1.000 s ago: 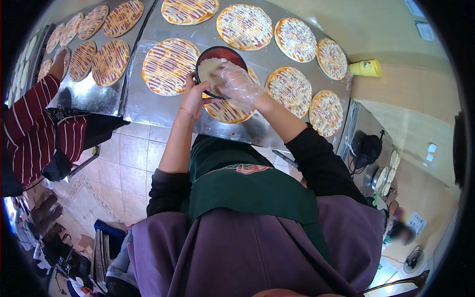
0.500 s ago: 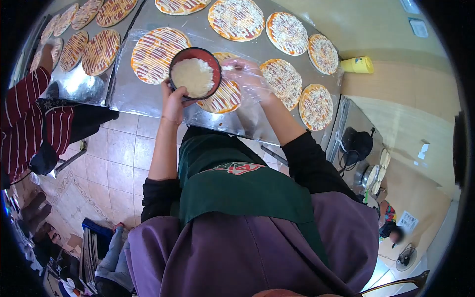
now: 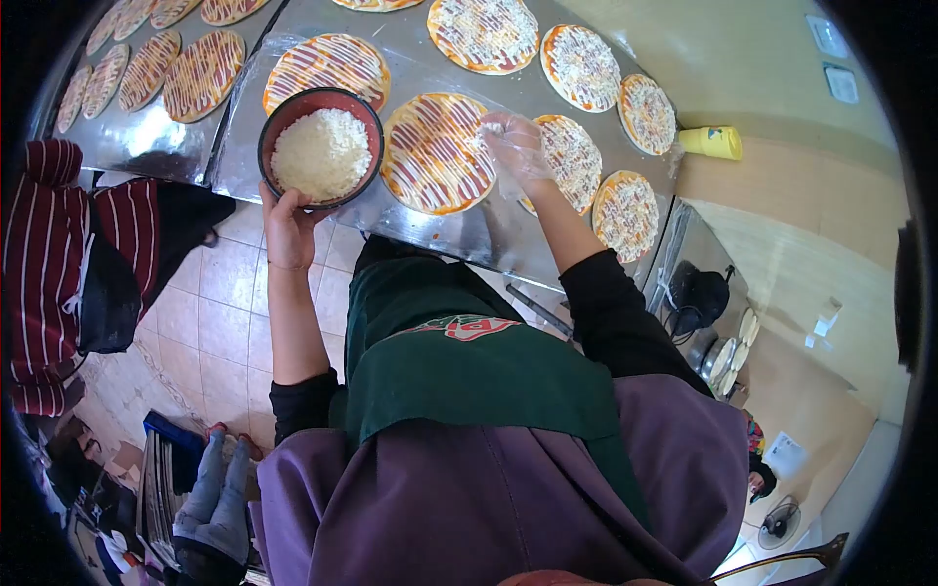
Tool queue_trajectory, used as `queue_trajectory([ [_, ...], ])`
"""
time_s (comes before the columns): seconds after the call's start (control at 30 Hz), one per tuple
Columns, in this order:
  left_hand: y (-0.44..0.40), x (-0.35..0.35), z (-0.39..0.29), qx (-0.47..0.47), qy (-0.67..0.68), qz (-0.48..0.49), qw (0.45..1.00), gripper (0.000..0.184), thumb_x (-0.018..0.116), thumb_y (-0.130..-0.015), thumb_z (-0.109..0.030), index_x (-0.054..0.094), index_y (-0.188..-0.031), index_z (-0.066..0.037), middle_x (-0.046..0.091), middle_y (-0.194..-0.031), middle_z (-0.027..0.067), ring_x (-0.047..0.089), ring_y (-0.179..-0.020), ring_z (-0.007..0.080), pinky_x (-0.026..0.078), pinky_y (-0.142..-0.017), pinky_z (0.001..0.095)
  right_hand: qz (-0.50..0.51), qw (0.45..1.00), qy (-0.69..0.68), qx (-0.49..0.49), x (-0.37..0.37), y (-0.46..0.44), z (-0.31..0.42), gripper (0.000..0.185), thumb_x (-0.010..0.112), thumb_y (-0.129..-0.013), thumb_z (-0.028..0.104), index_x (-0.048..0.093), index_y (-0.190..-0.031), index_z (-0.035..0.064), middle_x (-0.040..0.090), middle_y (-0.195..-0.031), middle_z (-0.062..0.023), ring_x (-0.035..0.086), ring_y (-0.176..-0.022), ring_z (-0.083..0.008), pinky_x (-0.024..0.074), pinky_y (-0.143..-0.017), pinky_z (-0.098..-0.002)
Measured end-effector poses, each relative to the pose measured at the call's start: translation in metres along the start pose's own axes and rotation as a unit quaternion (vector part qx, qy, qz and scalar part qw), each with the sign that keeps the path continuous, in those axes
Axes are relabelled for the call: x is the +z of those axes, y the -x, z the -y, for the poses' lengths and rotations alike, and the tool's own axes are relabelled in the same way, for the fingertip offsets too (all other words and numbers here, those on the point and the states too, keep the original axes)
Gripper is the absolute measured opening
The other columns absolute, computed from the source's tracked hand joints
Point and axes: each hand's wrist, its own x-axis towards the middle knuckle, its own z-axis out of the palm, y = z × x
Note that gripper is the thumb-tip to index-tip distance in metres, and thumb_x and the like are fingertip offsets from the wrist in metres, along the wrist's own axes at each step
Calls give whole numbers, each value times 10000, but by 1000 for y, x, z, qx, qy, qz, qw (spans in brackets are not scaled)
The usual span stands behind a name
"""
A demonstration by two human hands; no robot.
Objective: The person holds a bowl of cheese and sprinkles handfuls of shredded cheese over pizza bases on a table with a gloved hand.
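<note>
No txt you can read for sure. Your green apron [image 3: 469, 386] has a red & white logo [image 3: 469, 327], lettering too warped to make out. Paper [image 3: 785, 455] on the wall [image 3: 826, 415], your R: print too small. Yellow cup [image 3: 711, 143]: mark illegible.

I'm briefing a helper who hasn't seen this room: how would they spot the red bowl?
Find the nearest metal table of pizzas. Over its near edge, the wearer's left hand holds the red bowl. Unlike the flat pizzas beside it, it is deep, black-rimmed and filled with white crumbs.
</note>
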Motion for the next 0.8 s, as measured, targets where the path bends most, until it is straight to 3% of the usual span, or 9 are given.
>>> queue_trajectory([
  [0.1, -2, -12, -1, 15, 12, -8, 1000, 592, 427, -731, -1, 297, -1298, -111, 467, -1217, 126, 587, -993, 299, 574, -718, 449, -11, 998, 54, 5, 6, -16, 8, 217, 624, -728, 153, 695, -931, 126, 649, -909, -156, 614, -893, -309, 469, -843, -385],
  [0.17, 0, -16, -2, 15, 16, -16, 1000, 603, 423, -732, 0, 291, -1310, -109, 463, -1227, 130, 589, -999, 303, 575, -731, 448, -27, 994, 56, -95, 12, -27, 1, 215, 634, -740, 166, 697, -943, 130, 644, -917, -155, 610, -911, -309, 465, -849, -381],
  [0.2, 1, -17, -3, 14, 20, -20, 1000, 615, 419, -733, 2, 285, -1323, -107, 459, -1237, 133, 591, -1006, 307, 576, -744, 447, -25, 993, 56, -96, 12, -30, 6, 215, 634, -740, 166, 697, -943, 130, 644, -917, -155, 610, -911, -309, 465, -849, -381],
  [0.5, 10, -29, -5, 23, 21, -41, 999, 615, 418, -729, 6, 288, -1321, -101, 458, -1246, 137, 594, -1004, 306, 573, -743, 447, 77, 983, 74, -148, 29, -47, 49, 249, 571, -771, 76, 661, -1003, 94, 638, -986, -137, 606, -934, -295, 471, -842, -355],
  [0.57, 10, -31, -4, 22, 24, -43, 999, 613, 417, -730, 7, 288, -1320, -100, 459, -1245, 137, 592, -1008, 306, 572, -743, 448, 95, 960, 102, -242, 34, -48, 53, 265, 549, -770, 46, 654, -1011, 81, 639, -991, -139, 603, -936, -303, 473, -842, -364],
  [0.8, 12, -39, -1, 26, 29, -47, 998, 604, 423, -735, -6, 292, -1317, -104, 457, -1249, 141, 577, -1036, 307, 569, -745, 461, 187, 888, 183, -378, 53, -39, 70, 263, 515, -791, 40, 656, -1011, 71, 634, -1066, -123, 598, -981, -303, 468, -891, -367],
])
